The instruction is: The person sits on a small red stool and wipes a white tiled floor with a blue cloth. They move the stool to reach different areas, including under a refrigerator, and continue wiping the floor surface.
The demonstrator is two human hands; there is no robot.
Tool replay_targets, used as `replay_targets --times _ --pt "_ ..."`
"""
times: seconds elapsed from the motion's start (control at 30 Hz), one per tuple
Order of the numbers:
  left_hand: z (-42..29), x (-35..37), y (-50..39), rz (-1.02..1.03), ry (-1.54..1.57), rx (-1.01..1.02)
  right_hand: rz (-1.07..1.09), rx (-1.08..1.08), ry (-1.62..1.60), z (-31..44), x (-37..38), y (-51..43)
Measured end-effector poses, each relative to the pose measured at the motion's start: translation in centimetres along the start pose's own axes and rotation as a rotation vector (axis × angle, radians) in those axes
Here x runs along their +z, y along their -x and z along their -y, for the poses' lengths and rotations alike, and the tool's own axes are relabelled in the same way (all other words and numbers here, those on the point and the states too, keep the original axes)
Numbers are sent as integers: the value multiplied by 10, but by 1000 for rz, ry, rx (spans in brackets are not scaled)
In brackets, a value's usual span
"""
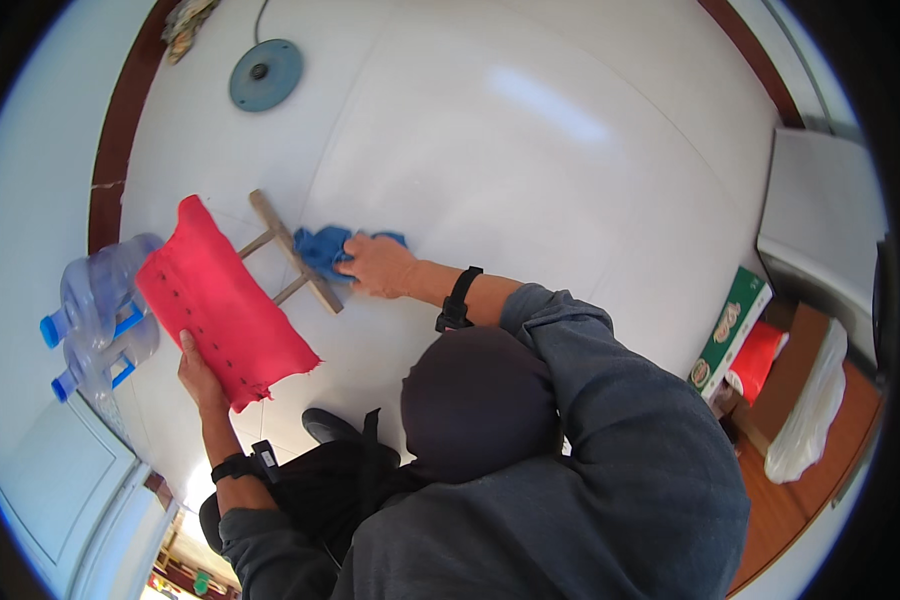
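A small stool with a red covering is tilted over the floor, a row of dark marks running along the covering. My left hand grips its near left edge, thumb on top. Wooden bars join a worn wooden crosspiece beyond the covering. My right hand is closed over a crumpled blue cloth, whose left end lies against that crosspiece. The fingertips are partly hidden in the cloth. The stool's underside is mostly hidden.
Large clear water bottles lie at the left wall. A round grey-blue base with a cord is on the tiled floor. At right are a green box, a white plastic bag and a wooden surface.
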State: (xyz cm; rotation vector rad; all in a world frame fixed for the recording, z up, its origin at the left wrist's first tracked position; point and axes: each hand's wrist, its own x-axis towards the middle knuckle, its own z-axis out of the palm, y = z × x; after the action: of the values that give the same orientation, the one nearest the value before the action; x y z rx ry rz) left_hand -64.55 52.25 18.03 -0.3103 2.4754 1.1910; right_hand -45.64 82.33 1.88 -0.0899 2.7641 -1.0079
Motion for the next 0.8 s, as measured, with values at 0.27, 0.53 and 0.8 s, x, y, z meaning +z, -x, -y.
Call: replay_targets --times 0.27,0.53,0.8 --pt "-37 2 3 105 160 67 -524 511 -1438 -60 -73 186" --pt "-90 28 14 201 209 138 -1287 1253 -664 -157 -75 381" --pt "-130 37 36 228 228 153 -730 655 76 -47 32 182"
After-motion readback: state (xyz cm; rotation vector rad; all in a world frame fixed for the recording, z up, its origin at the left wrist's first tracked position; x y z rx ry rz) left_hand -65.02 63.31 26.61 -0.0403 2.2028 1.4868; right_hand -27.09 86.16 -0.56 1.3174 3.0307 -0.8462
